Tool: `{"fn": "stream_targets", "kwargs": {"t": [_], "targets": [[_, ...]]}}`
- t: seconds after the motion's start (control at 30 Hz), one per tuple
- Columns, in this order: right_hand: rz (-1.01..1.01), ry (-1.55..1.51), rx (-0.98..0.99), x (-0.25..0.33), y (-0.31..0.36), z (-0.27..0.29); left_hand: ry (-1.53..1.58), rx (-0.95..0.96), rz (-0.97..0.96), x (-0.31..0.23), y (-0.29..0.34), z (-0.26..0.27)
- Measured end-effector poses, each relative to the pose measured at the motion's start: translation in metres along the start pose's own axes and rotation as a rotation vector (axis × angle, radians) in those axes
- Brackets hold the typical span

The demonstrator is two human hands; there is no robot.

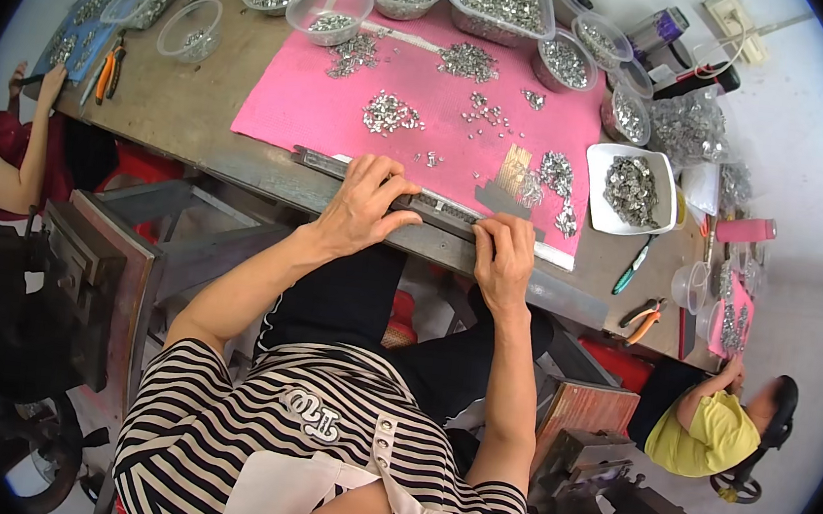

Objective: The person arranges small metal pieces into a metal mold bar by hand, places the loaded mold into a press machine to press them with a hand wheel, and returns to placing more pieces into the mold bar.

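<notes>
A long, narrow dark metal bar (pixel 326 163) lies along the table's front edge, over the near side of a pink mat (pixel 309 89). A row of small parts (pixel 443 207) seems to sit in a groove along it. My left hand (pixel 367 208) is closed on the middle of the bar, thumb and fingers at the groove. Toward its right end, my right hand (pixel 504 256) pinches the bar; anything small under the fingertips is hidden. Beyond the hands, loose shiny metal pieces (pixel 392 113) lie in piles on the mat. A brownish striped piece (pixel 513 171) lies behind the right hand.
Plastic tubs of metal parts (pixel 500 3) line the back. At right are a white bowl (pixel 600 161), green-handled pliers (pixel 631 268) and orange-handled pliers (pixel 645 326). More orange-handled pliers (pixel 107 74) lie left. Other people sit at far left (pixel 5 173) and far right (pixel 702 434).
</notes>
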State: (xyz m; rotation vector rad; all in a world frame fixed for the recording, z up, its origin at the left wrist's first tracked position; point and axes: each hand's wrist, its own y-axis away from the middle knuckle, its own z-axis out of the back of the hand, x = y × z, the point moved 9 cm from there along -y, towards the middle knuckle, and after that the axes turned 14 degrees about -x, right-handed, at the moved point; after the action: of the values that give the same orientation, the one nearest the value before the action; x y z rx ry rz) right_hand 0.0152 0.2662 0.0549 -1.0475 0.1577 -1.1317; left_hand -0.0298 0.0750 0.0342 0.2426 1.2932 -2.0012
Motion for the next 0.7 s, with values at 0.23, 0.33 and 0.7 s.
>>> {"fn": "stream_targets", "kwargs": {"t": [0.23,0.33,0.7], "targets": [[0.004,0.008,-0.062,-0.003,0.004,0.004,-0.011,-0.013,-0.034,-0.019,-0.012,-0.006],[-0.117,-0.059,-0.065,-0.009,0.001,0.007,-0.002,-0.062,-0.025,-0.025,-0.015,-0.013],[-0.341,-0.052,-0.201,-0.032,0.019,0.025,-0.09,0.017,0.023,-0.008,-0.028,-0.03]]}}
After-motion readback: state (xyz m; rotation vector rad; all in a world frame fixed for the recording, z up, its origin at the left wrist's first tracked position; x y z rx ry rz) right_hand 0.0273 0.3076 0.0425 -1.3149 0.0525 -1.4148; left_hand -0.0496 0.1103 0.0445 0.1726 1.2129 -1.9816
